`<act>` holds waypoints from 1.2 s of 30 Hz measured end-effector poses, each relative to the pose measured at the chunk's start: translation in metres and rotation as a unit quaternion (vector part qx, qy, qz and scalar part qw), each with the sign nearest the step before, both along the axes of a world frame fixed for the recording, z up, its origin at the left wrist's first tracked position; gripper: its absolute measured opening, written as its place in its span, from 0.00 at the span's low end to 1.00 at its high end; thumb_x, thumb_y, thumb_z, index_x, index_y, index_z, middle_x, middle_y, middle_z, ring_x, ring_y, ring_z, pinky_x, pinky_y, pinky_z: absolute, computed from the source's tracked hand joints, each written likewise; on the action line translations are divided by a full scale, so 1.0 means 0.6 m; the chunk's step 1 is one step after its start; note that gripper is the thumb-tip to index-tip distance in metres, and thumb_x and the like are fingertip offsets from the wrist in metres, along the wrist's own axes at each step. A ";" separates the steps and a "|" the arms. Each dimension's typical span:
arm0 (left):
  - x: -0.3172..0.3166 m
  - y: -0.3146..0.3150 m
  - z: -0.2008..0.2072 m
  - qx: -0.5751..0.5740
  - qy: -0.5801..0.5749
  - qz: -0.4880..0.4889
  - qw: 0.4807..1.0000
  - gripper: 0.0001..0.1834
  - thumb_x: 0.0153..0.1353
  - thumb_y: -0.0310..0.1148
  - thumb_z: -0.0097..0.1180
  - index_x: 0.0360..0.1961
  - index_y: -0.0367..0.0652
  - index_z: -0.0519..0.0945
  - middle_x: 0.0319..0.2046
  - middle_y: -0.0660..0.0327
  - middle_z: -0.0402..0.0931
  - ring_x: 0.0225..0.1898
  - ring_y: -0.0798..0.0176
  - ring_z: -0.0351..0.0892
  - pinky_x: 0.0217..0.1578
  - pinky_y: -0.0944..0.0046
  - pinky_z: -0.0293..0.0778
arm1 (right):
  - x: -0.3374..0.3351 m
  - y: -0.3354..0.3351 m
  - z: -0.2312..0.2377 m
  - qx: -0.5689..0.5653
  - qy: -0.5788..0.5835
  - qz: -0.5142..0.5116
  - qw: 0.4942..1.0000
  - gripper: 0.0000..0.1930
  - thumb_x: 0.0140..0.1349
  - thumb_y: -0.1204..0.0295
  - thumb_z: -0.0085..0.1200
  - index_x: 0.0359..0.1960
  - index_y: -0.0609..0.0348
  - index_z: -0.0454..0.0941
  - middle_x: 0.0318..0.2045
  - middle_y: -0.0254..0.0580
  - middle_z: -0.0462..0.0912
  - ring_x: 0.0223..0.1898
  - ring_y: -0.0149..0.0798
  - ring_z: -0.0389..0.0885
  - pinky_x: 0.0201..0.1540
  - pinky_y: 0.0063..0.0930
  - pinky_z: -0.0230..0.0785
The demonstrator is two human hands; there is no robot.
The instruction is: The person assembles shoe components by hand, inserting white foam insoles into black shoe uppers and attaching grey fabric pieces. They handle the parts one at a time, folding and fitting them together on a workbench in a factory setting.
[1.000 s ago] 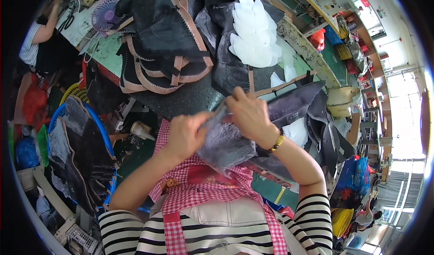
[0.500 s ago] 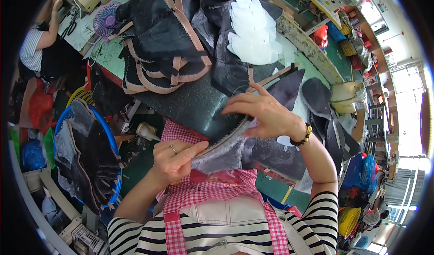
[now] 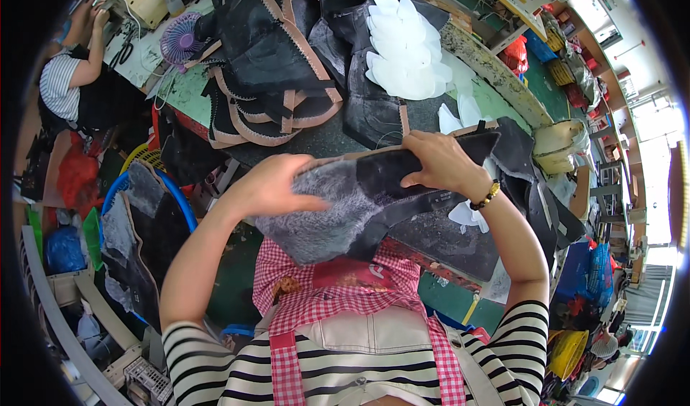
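Note:
A flat sewn piece, grey fur [image 3: 330, 204] on its left and smooth black material on its right, hangs between my hands above the table's near edge. My left hand [image 3: 269, 186], slightly blurred, grips its left end with the thumb over the fur. On the upper right edge, my right hand [image 3: 442, 167] clasps the black part, thumb in front and fingers behind. A brown strip runs along the piece's top edge. Beyond my hands lies a heap of black pieces with brown toothed edging [image 3: 302, 46]. White petal-shaped pieces [image 3: 406, 46] lie on that heap's right.
A small purple fan [image 3: 181, 39] stands at the back left. A blue-rimmed basket [image 3: 180, 197] holds more fur and black pieces at my left. Black pieces [image 3: 528, 183] lie right of my hand, near a pale container [image 3: 560, 147]. Another person [image 3: 65, 82] sits far left.
The piece has been turned and lifted, now showing its fur and black face. My left hand has moved up from the near edge; my right hand has shifted slightly right.

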State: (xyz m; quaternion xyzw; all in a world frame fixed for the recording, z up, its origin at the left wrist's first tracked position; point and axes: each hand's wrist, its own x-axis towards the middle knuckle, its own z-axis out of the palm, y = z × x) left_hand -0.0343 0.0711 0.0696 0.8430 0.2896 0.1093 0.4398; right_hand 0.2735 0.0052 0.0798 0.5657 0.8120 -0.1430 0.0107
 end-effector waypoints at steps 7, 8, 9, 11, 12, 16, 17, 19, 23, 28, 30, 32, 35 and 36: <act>0.119 0.064 -0.015 -0.226 0.219 -0.066 0.947 0.21 0.48 0.41 0.72 0.38 0.36 0.84 0.27 0.60 0.82 0.29 0.68 0.77 0.33 0.63 0.72 | -0.038 -0.036 0.020 0.051 -0.091 0.094 0.990 0.13 0.50 0.71 0.61 0.35 0.58 0.72 0.29 0.44 0.79 0.33 0.48 0.83 0.33 0.39 0.73; 0.102 0.066 -0.053 -0.225 0.168 -0.077 0.957 0.20 0.49 0.40 0.71 0.38 0.36 0.85 0.27 0.62 0.82 0.28 0.70 0.75 0.33 0.64 0.72 | -0.045 -0.048 0.020 0.071 -0.101 0.131 0.984 0.12 0.50 0.74 0.56 0.37 0.57 0.71 0.27 0.43 0.79 0.30 0.45 0.83 0.30 0.37 0.73; 0.092 0.061 -0.075 -0.224 0.118 -0.089 0.963 0.19 0.50 0.39 0.71 0.39 0.37 0.85 0.27 0.63 0.82 0.27 0.73 0.74 0.32 0.64 0.72 | -0.062 -0.056 0.045 0.012 -0.119 0.132 0.984 0.14 0.51 0.72 0.59 0.38 0.59 0.70 0.27 0.42 0.80 0.31 0.46 0.84 0.31 0.40 0.73; 0.079 0.033 -0.052 -0.203 0.106 -0.052 0.972 0.17 0.51 0.37 0.69 0.40 0.39 0.85 0.23 0.64 0.79 0.26 0.76 0.70 0.31 0.65 0.71 | -0.079 -0.042 0.090 -0.166 -0.141 0.050 0.975 0.19 0.57 0.62 0.59 0.45 0.61 0.72 0.32 0.47 0.82 0.36 0.49 0.84 0.36 0.44 0.73; 0.071 0.022 -0.053 -0.185 0.110 -0.036 0.976 0.16 0.51 0.37 0.69 0.38 0.40 0.85 0.22 0.58 0.80 0.25 0.67 0.74 0.31 0.62 0.71 | -0.066 -0.026 0.080 -0.213 -0.102 0.048 0.970 0.22 0.58 0.58 0.57 0.48 0.60 0.72 0.34 0.49 0.83 0.39 0.50 0.83 0.39 0.44 0.72; 0.062 -0.014 -0.027 -0.127 0.087 -0.024 0.988 0.13 0.51 0.37 0.67 0.34 0.39 0.86 0.21 0.47 0.78 0.24 0.50 0.79 0.30 0.55 0.71 | -0.015 0.041 0.022 -0.347 -0.016 0.010 0.938 0.29 0.62 0.47 0.51 0.53 0.60 0.75 0.35 0.54 0.82 0.39 0.53 0.81 0.43 0.42 0.71; 0.062 -0.020 -0.023 -0.136 0.093 -0.013 0.986 0.13 0.51 0.37 0.67 0.34 0.39 0.86 0.21 0.47 0.78 0.24 0.49 0.79 0.30 0.54 0.71 | -0.016 0.050 0.012 -0.369 -0.012 0.004 0.929 0.30 0.63 0.45 0.49 0.51 0.62 0.76 0.32 0.55 0.82 0.37 0.53 0.81 0.42 0.41 0.71; 0.063 -0.030 -0.017 -0.152 0.107 0.011 0.983 0.13 0.52 0.37 0.67 0.34 0.39 0.85 0.21 0.46 0.79 0.24 0.47 0.80 0.30 0.53 0.71 | -0.025 0.057 -0.002 -0.362 -0.005 0.012 0.932 0.27 0.63 0.48 0.51 0.50 0.59 0.78 0.33 0.52 0.82 0.37 0.51 0.81 0.44 0.40 0.71; 0.050 -0.054 -0.019 -0.162 0.036 0.022 0.986 0.13 0.53 0.36 0.65 0.34 0.37 0.85 0.20 0.46 0.78 0.23 0.46 0.79 0.29 0.54 0.71 | -0.040 0.057 -0.040 -0.330 -0.045 0.001 0.943 0.24 0.60 0.52 0.55 0.49 0.58 0.80 0.35 0.52 0.83 0.40 0.53 0.81 0.45 0.42 0.71; 0.045 -0.082 -0.026 -0.069 -0.036 0.006 0.997 0.11 0.56 0.36 0.60 0.38 0.44 0.85 0.22 0.44 0.77 0.24 0.43 0.78 0.27 0.52 0.72 | -0.072 0.035 -0.025 -0.264 -0.143 -0.018 0.954 0.26 0.54 0.52 0.62 0.47 0.58 0.78 0.35 0.52 0.83 0.41 0.54 0.81 0.44 0.42 0.72; 0.044 -0.090 -0.025 -0.006 -0.037 -0.016 0.999 0.13 0.56 0.36 0.58 0.42 0.48 0.84 0.21 0.45 0.77 0.23 0.43 0.78 0.27 0.51 0.73 | -0.084 0.014 -0.013 -0.238 -0.173 -0.034 0.955 0.27 0.49 0.54 0.65 0.47 0.58 0.76 0.37 0.51 0.82 0.43 0.53 0.81 0.43 0.42 0.73; 0.039 -0.095 -0.017 0.035 -0.030 -0.047 0.998 0.17 0.56 0.36 0.57 0.47 0.51 0.82 0.20 0.46 0.77 0.22 0.44 0.78 0.25 0.51 0.74 | -0.090 -0.003 0.004 -0.137 -0.144 -0.064 0.978 0.30 0.45 0.56 0.68 0.48 0.62 0.74 0.44 0.52 0.80 0.51 0.49 0.77 0.43 0.37 0.74; 0.031 -0.104 0.019 0.112 0.007 -0.112 0.987 0.24 0.53 0.32 0.54 0.54 0.46 0.77 0.16 0.51 0.76 0.19 0.49 0.79 0.22 0.53 0.75 | -0.087 -0.003 0.054 0.025 -0.106 -0.011 0.994 0.32 0.40 0.63 0.69 0.50 0.56 0.72 0.49 0.43 0.75 0.57 0.43 0.72 0.49 0.35 0.72; 0.029 -0.108 0.036 0.123 0.030 -0.133 0.983 0.25 0.53 0.32 0.53 0.55 0.43 0.77 0.16 0.52 0.76 0.18 0.50 0.80 0.22 0.54 0.75 | -0.080 -0.002 0.066 0.087 -0.059 0.077 0.991 0.30 0.40 0.66 0.68 0.49 0.54 0.73 0.48 0.41 0.75 0.56 0.42 0.72 0.50 0.35 0.71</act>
